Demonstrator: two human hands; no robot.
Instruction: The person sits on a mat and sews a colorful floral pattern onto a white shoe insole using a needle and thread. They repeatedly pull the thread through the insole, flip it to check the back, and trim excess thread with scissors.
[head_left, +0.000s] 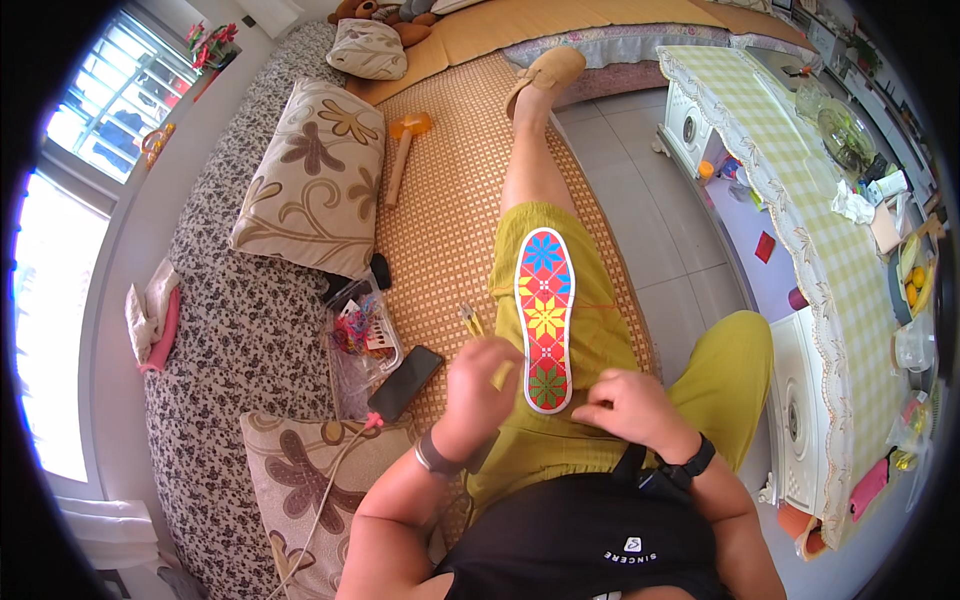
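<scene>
An embroidered shoe insole (546, 319) with blue, yellow and green star patterns on red lies lengthwise on the green trouser leg (600, 330). Close to its left edge is my left hand (484, 379), fingers curled and partly blurred. My right hand (626, 405) is near the heel end on the right, thumb and fingers bent together; whether either hand pinches a thread or needle is too small to tell. Orange-red thread (596, 306) trails rightward from the insole over the trousers. Small yellow-handled snips (472, 319) rest on the woven mat beyond my left hand.
Left of the legs are a smartphone (406, 384) with a pink-tipped cable, a plastic box of colored threads (367, 334), and patterned cushions (315, 180). A mallet (403, 154) lies farther up the mat. At right stands a table with a checked cloth (810, 225).
</scene>
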